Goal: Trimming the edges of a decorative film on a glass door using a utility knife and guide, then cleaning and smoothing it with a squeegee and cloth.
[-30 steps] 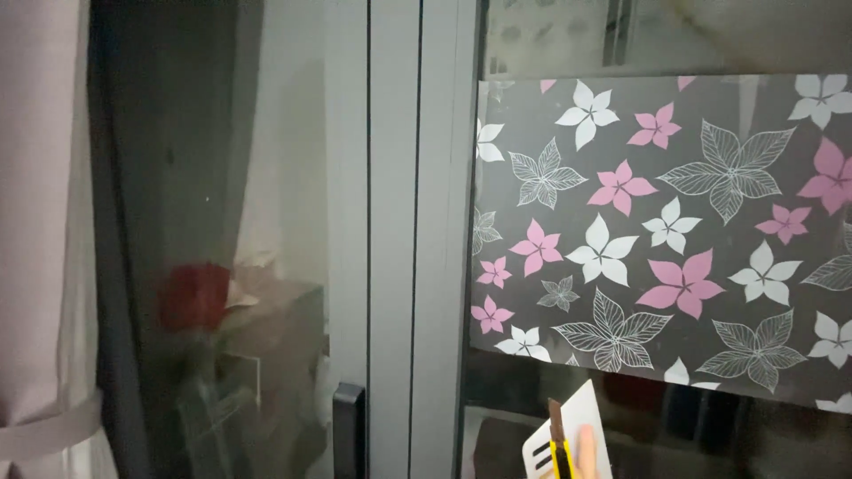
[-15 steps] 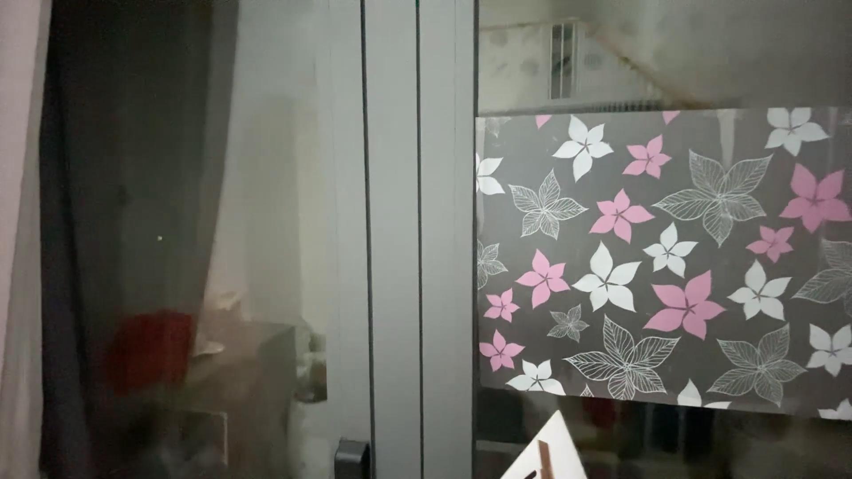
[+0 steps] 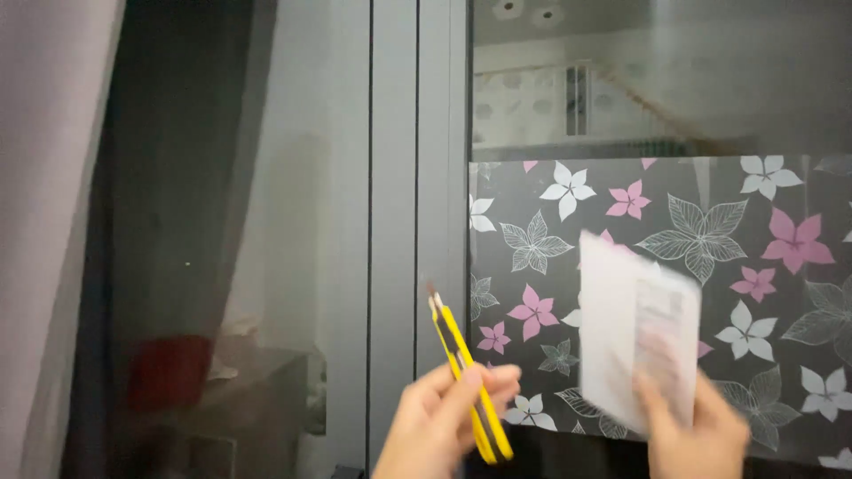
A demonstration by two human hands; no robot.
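Both hands had risen into view, left hand [image 3: 444, 417] fingers pinching a yellow utility knife [image 3: 468, 381], right hand [image 3: 697, 430] fingers gripping a folded white paper [image 3: 635, 341] before the flowered window film [image 3: 710, 222].

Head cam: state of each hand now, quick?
Left hand: closed on a yellow knife, blade end up.
Right hand: holding a white folded paper up against the flowered film; blurred.

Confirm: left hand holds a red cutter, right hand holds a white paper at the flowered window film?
Not quite: the cutter in the left hand is yellow, not red. The head view shows it. The right hand does hold a white paper at the flowered film.
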